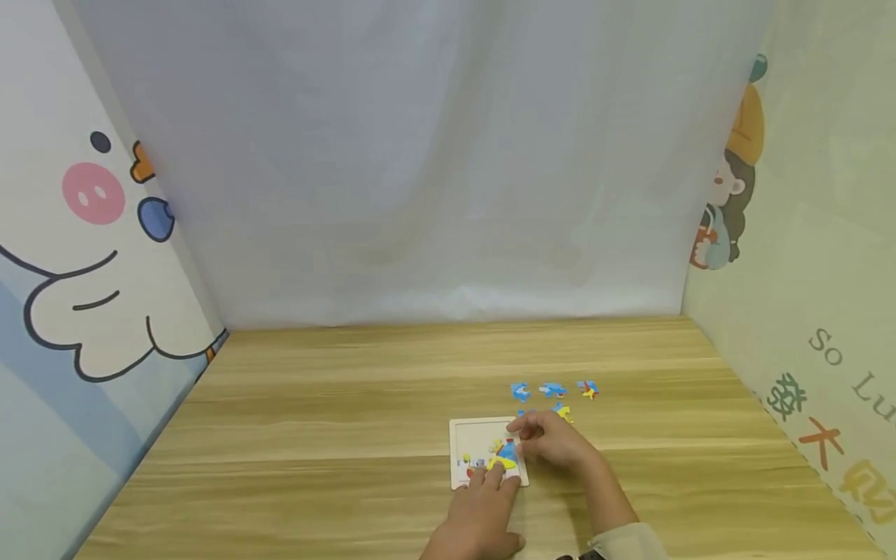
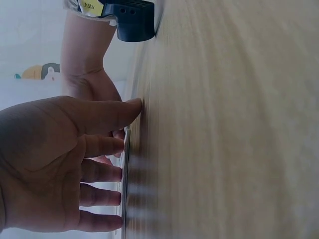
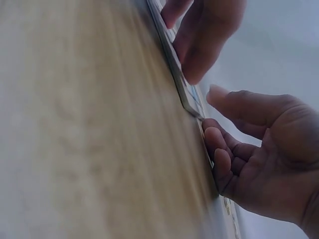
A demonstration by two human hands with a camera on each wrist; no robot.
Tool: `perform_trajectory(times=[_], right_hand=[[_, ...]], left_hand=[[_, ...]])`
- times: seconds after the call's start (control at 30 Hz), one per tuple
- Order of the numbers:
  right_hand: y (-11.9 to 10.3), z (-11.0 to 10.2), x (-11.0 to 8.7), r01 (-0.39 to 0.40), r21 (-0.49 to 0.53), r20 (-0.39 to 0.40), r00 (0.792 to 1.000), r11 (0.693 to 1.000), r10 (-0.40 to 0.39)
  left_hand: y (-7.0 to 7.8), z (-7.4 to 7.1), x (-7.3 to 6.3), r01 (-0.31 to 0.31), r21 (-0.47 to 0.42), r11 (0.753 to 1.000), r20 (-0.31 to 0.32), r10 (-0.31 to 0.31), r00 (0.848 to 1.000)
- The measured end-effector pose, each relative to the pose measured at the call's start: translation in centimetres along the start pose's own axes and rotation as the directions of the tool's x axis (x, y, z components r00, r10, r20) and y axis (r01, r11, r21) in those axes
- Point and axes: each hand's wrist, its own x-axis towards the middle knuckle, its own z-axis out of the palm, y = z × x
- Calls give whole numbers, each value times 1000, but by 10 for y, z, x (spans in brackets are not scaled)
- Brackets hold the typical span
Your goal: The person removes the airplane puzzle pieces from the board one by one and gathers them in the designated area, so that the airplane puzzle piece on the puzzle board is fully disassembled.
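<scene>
A square jigsaw puzzle board (image 1: 477, 432) with a pale raised frame lies flat on the table. Blue, yellow and red jigsaw pieces (image 1: 507, 453) sit in its lower and right parts; its upper left shows bare wood. My left hand (image 1: 483, 509) rests its fingertips on the lower part of the board, fingers fairly straight, thumb out to the side. At the board's right edge is my right hand (image 1: 556, 445). Its thumb and index finger stand apart by the frame, with the other fingers (image 3: 222, 159) loosely bent near the table. No piece shows between them.
Several loose jigsaw pieces (image 1: 553, 390) lie beyond the board to the right, some partly behind the right hand. The wood-grain table (image 1: 315, 435) meets a white curtain (image 1: 420, 194) at the back and printed panels on both sides.
</scene>
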Motion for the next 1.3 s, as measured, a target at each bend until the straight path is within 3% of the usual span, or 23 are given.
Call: perform_trajectory(times=[0.33, 0.6, 0.97, 1.3], right_hand=[[-2, 6, 4, 12, -50, 43, 999, 999, -10], [-2, 7, 7, 14, -79, 34, 999, 997, -12], [-1, 8, 5, 34, 43, 35, 999, 999, -35], [-10, 9, 6, 95, 73, 15, 995, 993, -96]], left_hand=[[0, 3, -1, -11, 49, 999, -38, 13, 999], [-2, 3, 1, 3, 59, 998, -27, -1, 1000], [0, 6, 2, -10, 100, 995, -28, 13, 1000], [1, 4, 1, 1, 51, 999, -19, 0, 1000]])
